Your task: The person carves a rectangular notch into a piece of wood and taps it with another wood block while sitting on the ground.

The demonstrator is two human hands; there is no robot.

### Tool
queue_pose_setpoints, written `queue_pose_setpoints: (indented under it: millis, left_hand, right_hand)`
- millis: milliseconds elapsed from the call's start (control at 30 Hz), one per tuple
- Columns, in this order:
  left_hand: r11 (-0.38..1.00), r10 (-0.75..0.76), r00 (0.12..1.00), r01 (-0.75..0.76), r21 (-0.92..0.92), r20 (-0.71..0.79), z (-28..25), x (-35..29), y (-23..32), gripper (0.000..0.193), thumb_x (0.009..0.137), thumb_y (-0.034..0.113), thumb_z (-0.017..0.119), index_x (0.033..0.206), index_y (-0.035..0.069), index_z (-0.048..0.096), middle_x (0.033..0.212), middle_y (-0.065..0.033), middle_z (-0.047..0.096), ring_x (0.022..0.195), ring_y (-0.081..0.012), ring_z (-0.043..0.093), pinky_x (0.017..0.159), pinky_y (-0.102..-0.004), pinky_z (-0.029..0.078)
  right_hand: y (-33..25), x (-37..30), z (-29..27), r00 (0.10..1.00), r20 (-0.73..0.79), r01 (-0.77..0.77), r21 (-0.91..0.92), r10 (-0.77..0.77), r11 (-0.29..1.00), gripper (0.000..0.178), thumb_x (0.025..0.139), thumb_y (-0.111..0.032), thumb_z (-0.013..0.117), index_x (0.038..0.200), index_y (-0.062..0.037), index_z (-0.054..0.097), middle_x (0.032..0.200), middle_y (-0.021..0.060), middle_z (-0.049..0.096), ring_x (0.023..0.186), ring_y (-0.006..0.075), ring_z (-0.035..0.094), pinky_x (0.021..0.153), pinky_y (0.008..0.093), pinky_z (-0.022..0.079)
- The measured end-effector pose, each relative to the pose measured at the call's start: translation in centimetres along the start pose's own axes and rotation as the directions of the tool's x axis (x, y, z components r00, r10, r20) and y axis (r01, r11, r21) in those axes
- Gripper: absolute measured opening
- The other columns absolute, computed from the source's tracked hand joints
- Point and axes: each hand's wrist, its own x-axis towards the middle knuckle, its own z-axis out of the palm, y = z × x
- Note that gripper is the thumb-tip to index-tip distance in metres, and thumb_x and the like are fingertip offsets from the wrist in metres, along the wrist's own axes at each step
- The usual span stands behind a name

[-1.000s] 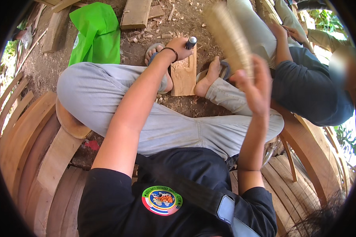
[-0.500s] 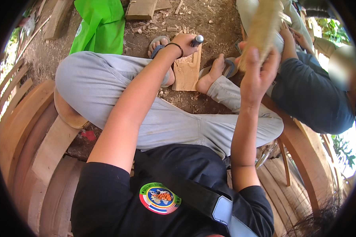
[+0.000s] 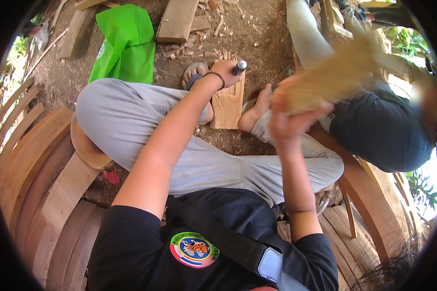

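My left hand (image 3: 223, 72) is closed round a chisel (image 3: 239, 68), of which only the dark handle and its metal-capped end show; the blade is hidden. It stands over a wooden board (image 3: 227, 110) on the ground, which has a shallow recess cut in its face. My bare feet in sandals flank that board on both sides. Raised to the right, my right hand (image 3: 287, 123) grips a thick, pale block of wood (image 3: 332, 72), smeared by motion. The block tilts up and to the right, well apart from the chisel.
A green bag (image 3: 124, 43) lies on the dirt beyond my left knee. Offcuts (image 3: 177, 22) and wood chips are scattered at the far side. Close on the right sits another person in a dark shirt (image 3: 378, 123). Curved wooden pieces (image 3: 39, 145) stand along my left.
My right hand has shifted left and lower, and the block has swung from nearly upright to leaning right. The left hand keeps hold of the chisel over the board. The view has shifted slightly.
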Motion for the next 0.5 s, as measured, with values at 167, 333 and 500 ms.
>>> queue_pose_setpoints:
  millis: [167,333,500]
  left_hand:
    - [0.938,0.213,0.969,-0.167,0.304,-0.127,2.1,2.5,-6.1,0.035,0.083,0.039,0.077,0.106,0.012,0.074,0.1,-0.0171,0.075,0.095,-0.0349,0.072,0.087,-0.0431,0.055]
    - [0.928,-0.33,0.944,0.325,-0.182,0.006,-0.8,0.9,-2.8,0.038,0.083,0.048,0.077,0.1,0.014,0.076,0.101,-0.0121,0.077,0.095,-0.0299,0.073,0.088,-0.0404,0.056]
    - [0.777,-0.558,0.829,0.51,-0.369,-0.029,-2.8,0.0,-5.2,0.039,0.08,0.048,0.081,0.096,0.011,0.078,0.096,-0.0102,0.078,0.092,-0.0243,0.075,0.087,-0.0376,0.057]
  right_hand:
    - [3.7,-8.3,2.1,0.889,0.347,-0.302,-0.044,0.298,0.952,0.049,0.092,-0.025,0.072,0.13,-0.0018,0.052,0.112,0.0233,0.067,0.103,0.0376,0.068,0.086,0.0446,0.053]
    - [7.2,-11.5,1.4,0.766,0.117,-0.627,0.356,0.632,0.693,0.039,0.101,-0.02,0.063,0.129,0.0021,0.048,0.109,0.0132,0.062,0.094,0.0173,0.06,0.08,0.0333,0.051]
    - [9.6,-9.5,0.7,0.674,0.053,-0.684,0.421,0.737,0.596,0.035,0.103,-0.03,0.061,0.124,-0.0025,0.052,0.1,0.01,0.067,0.071,0.0126,0.062,0.061,0.027,0.05]
